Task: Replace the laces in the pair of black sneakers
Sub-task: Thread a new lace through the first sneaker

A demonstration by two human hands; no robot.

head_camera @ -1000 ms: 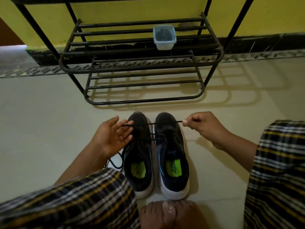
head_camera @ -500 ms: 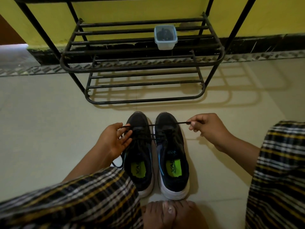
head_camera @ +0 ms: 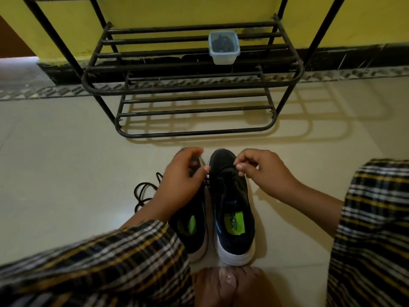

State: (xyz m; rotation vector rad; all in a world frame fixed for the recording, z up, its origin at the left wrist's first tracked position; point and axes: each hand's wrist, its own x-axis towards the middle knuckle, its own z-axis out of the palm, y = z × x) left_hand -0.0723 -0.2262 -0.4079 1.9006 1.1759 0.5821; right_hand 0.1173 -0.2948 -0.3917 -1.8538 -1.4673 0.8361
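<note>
Both hands have been drawn inward: left hand and right hand pinch the thin black lace over the black white-soled sneakers; tongue writing is unreadable.

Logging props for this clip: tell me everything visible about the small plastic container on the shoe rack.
The container is a small, squarish plastic tub with rounded corners, translucent whitish walls and a pale blue rim. No lid is visible. It stands upright on the bars of the black metal shoe rack, right of centre on the upper visible tier, near the yellow wall. Something dark lies inside; what it is cannot be told. Neither hand touches it.
</note>
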